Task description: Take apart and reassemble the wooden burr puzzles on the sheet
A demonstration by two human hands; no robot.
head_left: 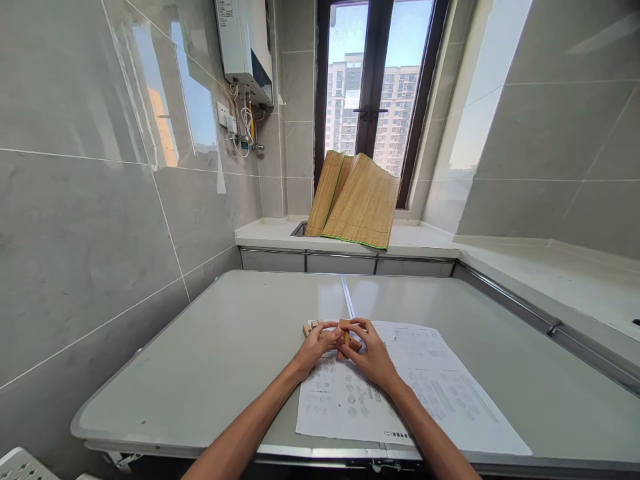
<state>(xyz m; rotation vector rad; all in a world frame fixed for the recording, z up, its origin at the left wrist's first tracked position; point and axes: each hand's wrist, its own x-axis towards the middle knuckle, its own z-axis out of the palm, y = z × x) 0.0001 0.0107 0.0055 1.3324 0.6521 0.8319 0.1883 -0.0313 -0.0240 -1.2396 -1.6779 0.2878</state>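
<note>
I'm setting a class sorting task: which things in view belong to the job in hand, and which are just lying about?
Apparently in use:
Small brown wooden pieces, at the left hand and right hand
Large white paper sheet, printed with diagrams
Pale grey rectangular table beneath

Apparently unused:
Yellowish slatted mat with green edging
White boxy wall appliance

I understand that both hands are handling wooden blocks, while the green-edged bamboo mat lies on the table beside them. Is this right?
Not quite: as the head view shows, the green-edged bamboo mat stands on the white ledge before the window, not on the table. The left hand and right hand are handling wooden blocks.
</note>
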